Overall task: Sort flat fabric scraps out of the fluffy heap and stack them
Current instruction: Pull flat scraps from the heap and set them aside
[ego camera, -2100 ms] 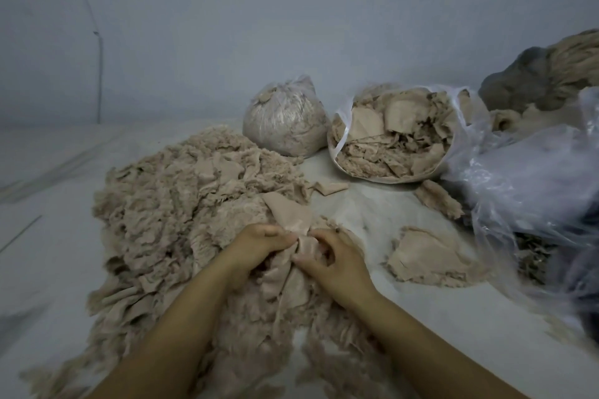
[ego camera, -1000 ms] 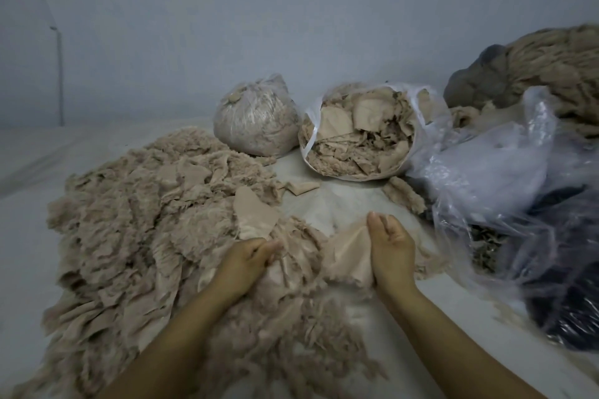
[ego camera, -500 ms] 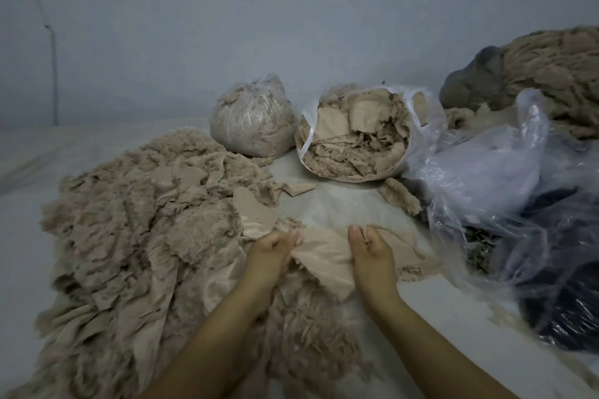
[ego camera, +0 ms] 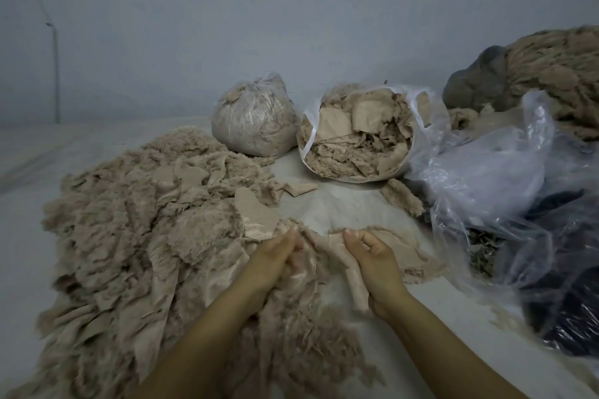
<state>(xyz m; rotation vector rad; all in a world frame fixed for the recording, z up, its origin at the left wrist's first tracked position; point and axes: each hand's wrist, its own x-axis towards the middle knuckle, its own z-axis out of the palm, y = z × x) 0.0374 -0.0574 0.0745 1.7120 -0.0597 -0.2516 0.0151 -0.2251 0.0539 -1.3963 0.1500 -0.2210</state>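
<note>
Left hand: the left hand [ego camera: 275, 264] sits at the near right edge of the fluffy heap [ego camera: 129, 236], fingers curled round a beige flat scrap [ego camera: 327, 248].
Right hand: the right hand [ego camera: 377, 264], just right of the heap, pinches the same scrap's other end, a strip of it hanging along the palm.
Stack: the stack of flat scraps [ego camera: 411, 253] lies just beyond the right hand, right of the heap.
Loose scrap: a small flat piece [ego camera: 299, 188] lies at the heap's far right edge.
Open bag: a clear open bag [ego camera: 359, 139] of scraps lies beyond the heap, to its right.
Tied bag: a knotted tied bag [ego camera: 254, 120] stands behind the heap, touching the open bag.
Plastic sheeting: crumpled plastic sheeting [ego camera: 505, 178] is well right of the heap.
</note>
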